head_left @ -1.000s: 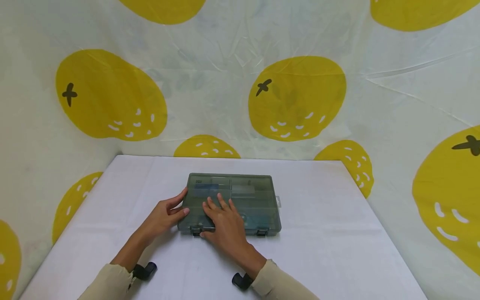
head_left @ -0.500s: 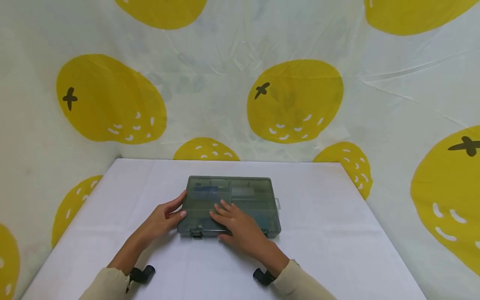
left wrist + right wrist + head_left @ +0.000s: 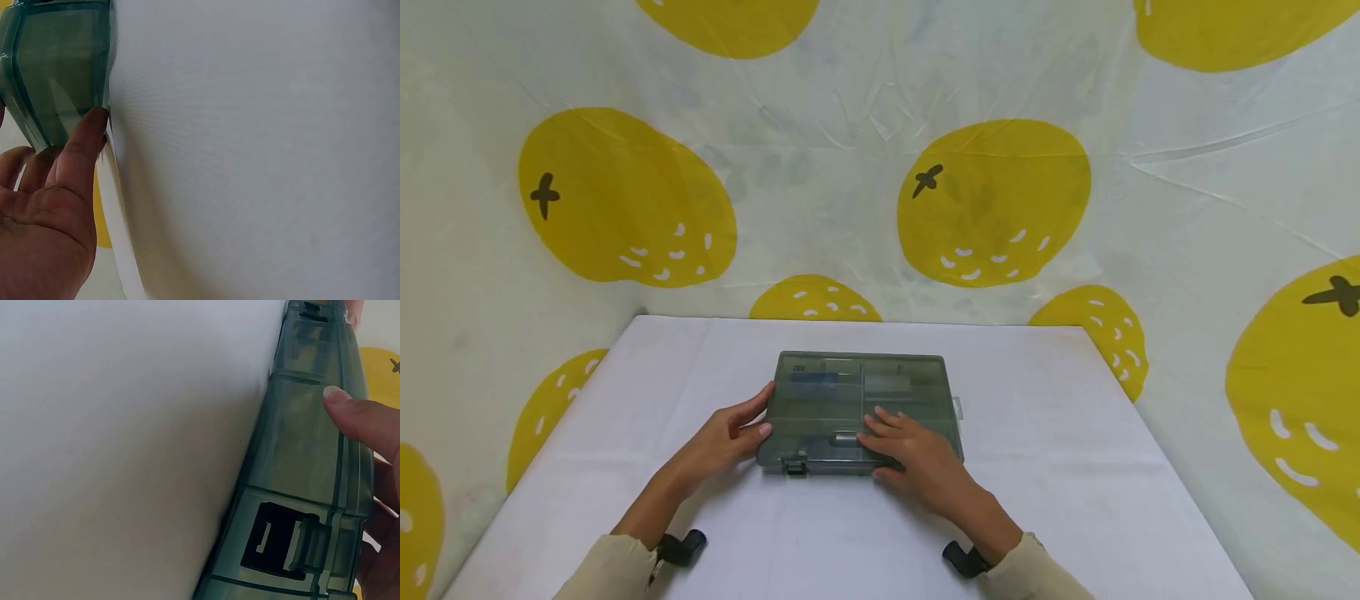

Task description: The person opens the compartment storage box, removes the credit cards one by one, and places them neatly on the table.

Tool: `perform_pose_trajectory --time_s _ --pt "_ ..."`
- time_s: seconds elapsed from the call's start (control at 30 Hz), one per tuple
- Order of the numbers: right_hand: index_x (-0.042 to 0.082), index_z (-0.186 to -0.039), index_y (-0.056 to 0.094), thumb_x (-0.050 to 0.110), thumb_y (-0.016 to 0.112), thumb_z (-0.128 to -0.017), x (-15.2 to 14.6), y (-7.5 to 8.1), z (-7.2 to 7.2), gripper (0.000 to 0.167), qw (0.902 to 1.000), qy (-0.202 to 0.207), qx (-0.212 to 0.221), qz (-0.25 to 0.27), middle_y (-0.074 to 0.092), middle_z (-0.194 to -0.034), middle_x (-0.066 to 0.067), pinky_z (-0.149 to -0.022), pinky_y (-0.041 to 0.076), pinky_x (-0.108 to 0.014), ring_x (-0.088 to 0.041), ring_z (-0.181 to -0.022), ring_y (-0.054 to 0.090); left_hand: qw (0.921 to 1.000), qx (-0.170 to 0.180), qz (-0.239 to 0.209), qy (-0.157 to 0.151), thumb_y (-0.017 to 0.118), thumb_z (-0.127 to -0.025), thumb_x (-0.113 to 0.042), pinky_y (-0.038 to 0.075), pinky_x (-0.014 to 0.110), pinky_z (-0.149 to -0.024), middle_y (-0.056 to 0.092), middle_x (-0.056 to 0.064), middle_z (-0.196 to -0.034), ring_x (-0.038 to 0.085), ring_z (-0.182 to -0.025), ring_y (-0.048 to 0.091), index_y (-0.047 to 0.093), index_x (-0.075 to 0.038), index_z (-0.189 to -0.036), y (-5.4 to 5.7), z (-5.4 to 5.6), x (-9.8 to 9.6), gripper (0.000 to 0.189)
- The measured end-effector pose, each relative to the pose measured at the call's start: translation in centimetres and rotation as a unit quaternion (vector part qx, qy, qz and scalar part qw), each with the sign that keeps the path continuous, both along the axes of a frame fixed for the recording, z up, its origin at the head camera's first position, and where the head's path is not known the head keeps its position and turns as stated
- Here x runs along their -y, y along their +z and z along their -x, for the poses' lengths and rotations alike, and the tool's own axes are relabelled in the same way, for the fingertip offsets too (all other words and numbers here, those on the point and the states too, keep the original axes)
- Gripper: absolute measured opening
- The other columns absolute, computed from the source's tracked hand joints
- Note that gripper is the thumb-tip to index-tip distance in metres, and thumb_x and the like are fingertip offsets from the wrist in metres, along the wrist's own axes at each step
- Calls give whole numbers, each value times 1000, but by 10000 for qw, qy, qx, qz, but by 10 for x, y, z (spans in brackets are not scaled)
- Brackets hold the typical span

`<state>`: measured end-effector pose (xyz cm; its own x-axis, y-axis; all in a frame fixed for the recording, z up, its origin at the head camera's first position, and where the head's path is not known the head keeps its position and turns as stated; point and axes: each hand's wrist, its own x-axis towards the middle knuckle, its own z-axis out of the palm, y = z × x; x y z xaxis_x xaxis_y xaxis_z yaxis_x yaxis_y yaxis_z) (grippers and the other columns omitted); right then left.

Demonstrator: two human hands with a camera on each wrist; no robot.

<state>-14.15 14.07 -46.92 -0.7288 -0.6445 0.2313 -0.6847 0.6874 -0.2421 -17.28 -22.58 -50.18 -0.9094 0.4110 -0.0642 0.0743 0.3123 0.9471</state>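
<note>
A translucent dark green plastic compartment box point(image 3: 820, 408) lies flat on the white table with its lid down. Through the lid show a blue piece point(image 3: 814, 380) and a pale piece point(image 3: 887, 383) near the back. My left hand point(image 3: 717, 440) rests against the box's left side, its fingertips touching the side wall in the left wrist view. My right hand point(image 3: 925, 462) lies with spread fingers over the lid's front right. Its thumb point(image 3: 359, 419) touches the front wall in the right wrist view, close to a front latch point(image 3: 275, 540). In the head view this latch is hidden behind my right hand.
The other front latch point(image 3: 795, 467) is at the box's left front. A clear tab point(image 3: 958, 407) sticks out at the right side. White cloth covers the table point(image 3: 1075, 467). Behind it hangs a curtain point(image 3: 820, 208) with yellow fruit prints. Each wrist wears a small black camera.
My right hand has slid rightward along the lid and front edge, from near the left latch to the front right. My left hand stays at the left side. The box stays in place.
</note>
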Motion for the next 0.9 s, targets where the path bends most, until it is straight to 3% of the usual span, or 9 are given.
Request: perform_pose_trajectory --time_s 0.23,0.47,0.6,0.7,0.77,0.9 --pt "24 -142 70 30 88 -87 -4 1 0 58 9992 122 -369 13 59 -157 -1 -117 51 -42 -22 -150 53 9997 74 -193 -127 64 -109 -23 48 17 -112 15 7 -179 38 -161 26 20 -17 -172 -2 -1 3 77" --pt "23 -139 73 30 89 -85 -8 8 2 57 9975 138 -684 108 65 -150 -2 -111 56 -44 -24 -144 59 9997 53 -197 -139 61 -110 -23 42 10 -110 19 5 -179 35 -163 22 23 -20 -171 -3 -3 6 72" --pt "23 -138 74 32 89 -85 -9 14 3 56 9962 120 -850 154 68 -146 0 -108 58 -42 -22 -140 63 9994 189 -261 -127 57 -112 -22 51 33 -115 19 4 -179 35 -164 23 22 -22 -171 -3 -4 7 69" --pt "24 -136 75 33 89 -85 -10 19 5 54 9941 106 -1060 187 71 -143 1 -104 61 -40 -21 -136 66 9987 286 -383 -163 53 -113 -22 51 53 -115 18 3 -179 36 -163 24 21 -23 -171 -4 -3 7 66" --pt "23 -135 76 32 90 -84 -11 22 7 53 9924 113 -1194 289 72 -140 1 -102 61 -40 -20 -133 68 9984 300 -444 -178 53 -114 -22 49 55 -116 18 3 -179 36 -163 24 21 -23 -171 -5 -3 7 66" --pt "21 -131 78 30 93 -80 -13 29 11 54 9866 147 -1517 581 76 -133 1 -94 64 -38 -19 -126 72 9980 283 -521 -201 55 -112 -19 50 47 -116 20 6 -179 38 -161 28 22 -20 -171 -6 -3 9 68"
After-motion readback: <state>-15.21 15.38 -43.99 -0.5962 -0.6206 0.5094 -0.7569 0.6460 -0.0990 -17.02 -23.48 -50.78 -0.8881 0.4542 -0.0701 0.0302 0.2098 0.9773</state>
